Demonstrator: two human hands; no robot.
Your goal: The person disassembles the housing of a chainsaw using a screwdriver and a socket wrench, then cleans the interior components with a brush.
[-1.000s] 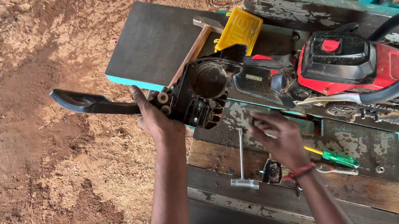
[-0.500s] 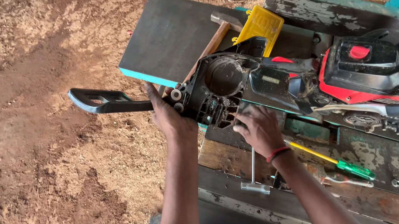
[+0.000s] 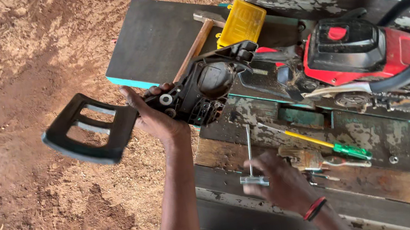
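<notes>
Head view: your left hand (image 3: pixel 155 117) gripped the black side cover (image 3: pixel 196 87) of the chainsaw, fingers curled around its near end where the hand guard (image 3: pixel 89 129) joins it. The cover was held clear of the workbench (image 3: pixel 383 186), out over the bench's left edge and the dark board (image 3: pixel 158 37). Its long axis ran from lower left to upper right: the loop-shaped hand guard pointed down-left over the sawdust-strewn ground (image 3: pixel 14 66), and the rounded clutch end pointed up-right toward the red chainsaw body (image 3: pixel 366 54), which lay on the bench with its black handle arching on the right. Your right hand (image 3: pixel 280 184) was lower on the bench, fingers closed loosely around the crossbar of a metal T-handle wrench (image 3: pixel 251 161), whose shaft stood away from you toward the saw. A screwdriver with a yellow shaft and green handle (image 3: pixel 333 146) lay just right of that hand, near a small brush (image 3: pixel 303 157). A yellow plastic part (image 3: pixel 241 22) and a wooden-handled hammer (image 3: pixel 196 47) rested on the dark board behind the cover. Compared with half a second earlier, the cover had been tilted up so the guard's open face showed rather than its edge, and your right hand had left the cover and dropped to the wrench.
</notes>
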